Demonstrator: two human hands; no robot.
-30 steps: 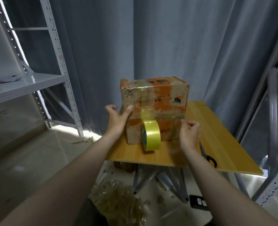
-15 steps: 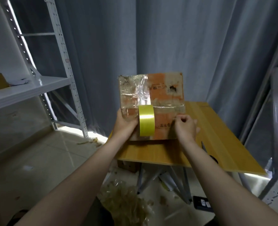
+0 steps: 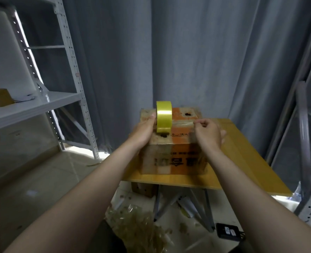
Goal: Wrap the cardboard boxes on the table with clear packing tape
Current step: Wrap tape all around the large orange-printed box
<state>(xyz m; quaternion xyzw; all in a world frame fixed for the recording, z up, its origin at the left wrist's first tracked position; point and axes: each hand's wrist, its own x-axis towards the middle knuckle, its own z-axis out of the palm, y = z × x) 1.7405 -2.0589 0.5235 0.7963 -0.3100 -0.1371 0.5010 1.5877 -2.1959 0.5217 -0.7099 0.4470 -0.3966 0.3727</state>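
Down comes the cardboard box [image 3: 173,161]. Half a second ago you had it tipped up on edge, and now it sits flat on the surface [image 3: 242,161] with its printed side facing you and the lettering upside down. The tape roll [image 3: 163,116] has ridden up with it and stands on edge on the box's top face, towards the left.

Your left hand [image 3: 143,131] has its grip closed round the roll, thumb up against the roll's left side. Your right hand [image 3: 208,133] is curled into a narrow pinch over the box's top right edge. A faint glossy line runs from the roll towards it, but the tape is clear, so I cannot tell whether the strip is actually between those fingers.

For a clean pass, keep the roll square to the box and run it straight towards the box's far edge. Any skew will likely wander the band off line. Hold steady tension with the pinch so the strip lies flat rather than wrinkling. Press the tape down behind the roll as you go, especially over the torn holes in the box's top, where it has little to stick to.
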